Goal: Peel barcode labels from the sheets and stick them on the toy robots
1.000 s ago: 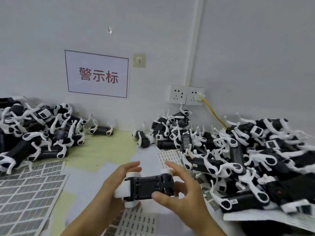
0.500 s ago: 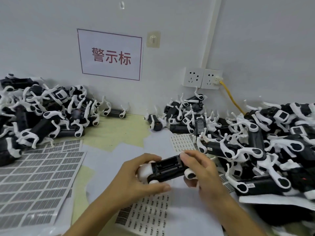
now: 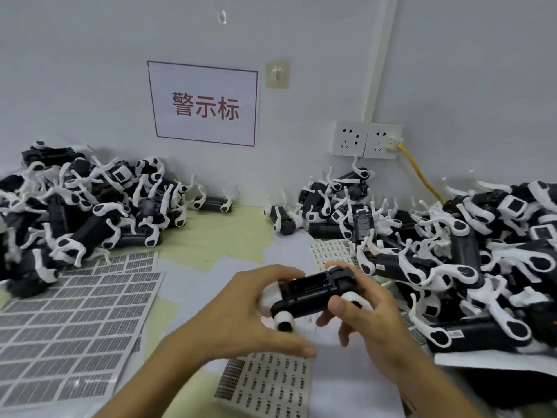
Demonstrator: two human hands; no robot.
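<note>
Gripping toy robot point(image 3: 313, 292) both sides: left hand point(image 3: 247, 315), right hand point(image 3: 370, 315).

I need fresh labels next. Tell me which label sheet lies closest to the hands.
The small-barcode sheet right below the left hand and right hand holding the toy robot. The large grey sheets lie far left; another small sheet lies beyond the hands.

Toy robot point(image 3: 313, 292): matt black and white plastic; label sheets point(image 3: 69, 321): smooth paper.
</note>
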